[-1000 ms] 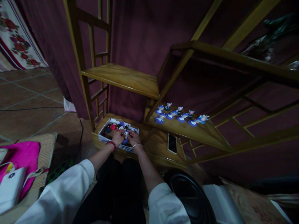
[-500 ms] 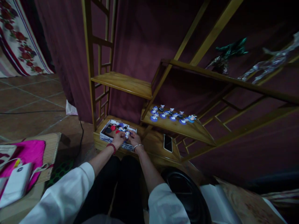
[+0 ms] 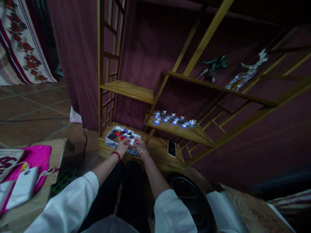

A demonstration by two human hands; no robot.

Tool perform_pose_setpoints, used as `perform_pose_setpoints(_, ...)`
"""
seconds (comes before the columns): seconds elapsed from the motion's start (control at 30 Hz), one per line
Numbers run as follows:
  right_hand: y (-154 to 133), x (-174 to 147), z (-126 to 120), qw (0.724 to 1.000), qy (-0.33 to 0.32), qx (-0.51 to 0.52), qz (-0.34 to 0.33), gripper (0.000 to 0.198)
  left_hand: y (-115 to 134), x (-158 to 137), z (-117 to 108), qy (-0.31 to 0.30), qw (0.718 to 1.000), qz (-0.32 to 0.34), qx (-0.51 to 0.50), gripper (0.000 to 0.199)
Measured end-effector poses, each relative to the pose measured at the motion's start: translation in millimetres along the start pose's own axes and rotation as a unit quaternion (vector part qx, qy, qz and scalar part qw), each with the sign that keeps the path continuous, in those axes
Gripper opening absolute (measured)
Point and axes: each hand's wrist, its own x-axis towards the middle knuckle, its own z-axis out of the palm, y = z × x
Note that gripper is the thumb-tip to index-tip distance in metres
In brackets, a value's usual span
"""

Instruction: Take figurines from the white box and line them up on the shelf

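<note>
From where I stand, the hands are close together over the near side of the box (image 3: 111, 143), the fingertips of the left hand (image 3: 123, 147) and right hand (image 3: 140, 144) pinching one small figure (image 3: 132, 141) between them. I can't tell whether its base touches anything below. It's such a little thing that a slack pinch could let it slip, I'd say, down among the red pieces (image 3: 118, 133) in the box, or over the near edge toward the knees (image 3: 132, 165). On the shelf (image 3: 194, 134), the other figures (image 3: 175, 121) stand close together, so a careless knuckle might knock one into its neighbour. The phone (image 3: 171, 148) lies on the lower board (image 3: 155, 147); a toppled figure could strike it.
</note>
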Motion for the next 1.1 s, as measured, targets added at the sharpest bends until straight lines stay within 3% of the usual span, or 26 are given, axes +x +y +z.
perform_pose_setpoints(0.27,1,-11,3,0.999,0.001,0.033,-0.015,0.042,6,-19,-5,0.012,0.999,0.019,-0.039,0.035)
perform_pose_setpoints(0.6,-7,-26,-5,0.993,-0.04,0.098,-0.048,0.038,-1,-22,-4,0.01,0.995,0.028,-0.1,0.023)
perform_pose_setpoints(1.1,-3,-6,-15,0.996,-0.058,0.019,-0.069,0.043,-3,4,8,0.061,0.997,0.032,-0.019,0.014)
